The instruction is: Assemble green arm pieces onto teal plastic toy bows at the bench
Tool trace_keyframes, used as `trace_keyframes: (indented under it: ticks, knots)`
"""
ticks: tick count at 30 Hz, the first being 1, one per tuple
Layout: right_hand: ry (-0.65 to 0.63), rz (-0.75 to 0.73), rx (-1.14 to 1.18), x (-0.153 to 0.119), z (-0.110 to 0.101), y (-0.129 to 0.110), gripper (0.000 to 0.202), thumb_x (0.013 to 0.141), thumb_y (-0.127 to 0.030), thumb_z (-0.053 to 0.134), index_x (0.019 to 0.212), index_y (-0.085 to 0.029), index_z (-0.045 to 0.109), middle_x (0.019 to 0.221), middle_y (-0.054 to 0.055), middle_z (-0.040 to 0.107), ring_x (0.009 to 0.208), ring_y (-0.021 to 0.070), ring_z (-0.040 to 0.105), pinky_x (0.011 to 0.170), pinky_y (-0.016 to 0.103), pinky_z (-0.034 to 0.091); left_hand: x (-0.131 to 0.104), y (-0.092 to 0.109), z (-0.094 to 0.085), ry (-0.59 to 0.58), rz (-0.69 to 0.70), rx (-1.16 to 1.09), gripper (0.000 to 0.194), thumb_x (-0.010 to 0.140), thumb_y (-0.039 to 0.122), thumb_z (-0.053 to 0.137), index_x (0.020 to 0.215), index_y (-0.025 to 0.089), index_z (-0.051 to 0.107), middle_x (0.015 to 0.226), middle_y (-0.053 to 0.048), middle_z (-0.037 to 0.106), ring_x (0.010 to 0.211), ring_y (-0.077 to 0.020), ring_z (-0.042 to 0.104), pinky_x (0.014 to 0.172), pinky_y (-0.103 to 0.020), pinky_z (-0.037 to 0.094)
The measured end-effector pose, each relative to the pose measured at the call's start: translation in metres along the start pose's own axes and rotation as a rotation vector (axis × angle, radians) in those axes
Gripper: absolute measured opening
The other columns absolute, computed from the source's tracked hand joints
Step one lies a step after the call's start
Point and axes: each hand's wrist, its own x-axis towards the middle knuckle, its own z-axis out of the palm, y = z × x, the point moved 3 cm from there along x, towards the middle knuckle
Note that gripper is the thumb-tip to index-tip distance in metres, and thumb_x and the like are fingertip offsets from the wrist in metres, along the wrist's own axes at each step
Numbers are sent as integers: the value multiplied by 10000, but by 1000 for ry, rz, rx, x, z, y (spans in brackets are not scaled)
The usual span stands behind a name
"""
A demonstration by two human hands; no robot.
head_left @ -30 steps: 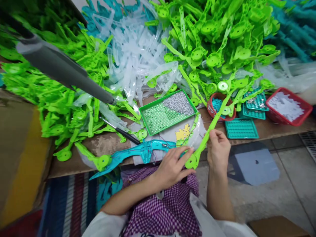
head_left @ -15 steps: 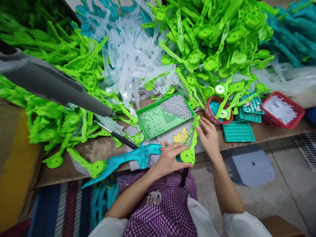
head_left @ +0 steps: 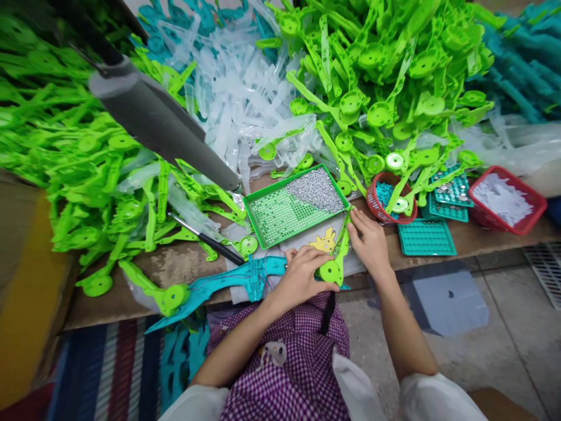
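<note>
A bright green plastic part (head_left: 331, 271), a slim arm with a round disc at its lower end, lies over a long blue plastic piece (head_left: 219, 282) at the table's front edge. My left hand (head_left: 302, 273) is closed on the disc end, thumb below and fingers above. My right hand (head_left: 369, 241) grips the upper tip of the same green part with its fingertips. Thin dark wires run along the blue piece. Just behind my hands is a green perforated tray (head_left: 265, 225) with many small silver screws (head_left: 318, 190) heaped at its right.
A grey powered screwdriver (head_left: 175, 128) hangs at left, tip near the tray. A black-handled tool (head_left: 219, 248) lies below it. Green part piles (head_left: 100, 146) and clear plastic pieces (head_left: 241, 88) crowd the back. Red baskets (head_left: 392, 217) and teal trays (head_left: 427, 238) stand right.
The hanging grey screwdriver has swung right, its tip now near the tray's left edge. The green part has tilted and settled lower onto the blue piece, both hands staying on it.
</note>
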Motion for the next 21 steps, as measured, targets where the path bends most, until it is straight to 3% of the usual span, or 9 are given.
trace_keyframes:
  ticks: [5,11,15,19,21]
  knots:
    - [-57,-13,-155,-1,3,-3,426,974,-320,340,1347,-227,523,1370,60,545,1335,205,438,1086,447,298,3,-3,-5,-59,13,108,615,684,575,725,1171,214,621,1189,-74,633,1094,-272,549,950,-465,318]
    - [-103,-20,-230,-11,13,1,506,1000,-369,225,1467,-207,330,1476,63,408,1402,187,327,1125,443,199,7,-3,-14,-130,50,196,544,736,515,719,1163,202,596,1157,-72,632,1087,-257,563,950,-440,330]
    - [-127,-42,-265,-13,13,4,511,1001,-380,208,1487,-236,274,1499,47,375,1409,181,312,1129,446,176,8,-1,-17,-140,68,177,570,754,549,683,1194,200,586,1182,-82,625,1106,-260,560,927,-414,366]
    - [-115,-53,-272,-12,11,3,502,1000,-373,217,1480,-244,294,1486,44,396,1394,185,343,1117,444,188,12,-6,-15,-90,-23,53,356,900,490,525,1111,234,654,1122,-50,662,1062,-221,591,887,-369,410]
    - [-104,-53,-272,-12,11,1,502,998,-363,224,1477,-232,305,1482,53,402,1388,194,354,1107,445,205,16,-9,-13,-89,-83,1,275,910,434,536,1017,233,689,1052,-37,683,1011,-207,610,859,-343,432]
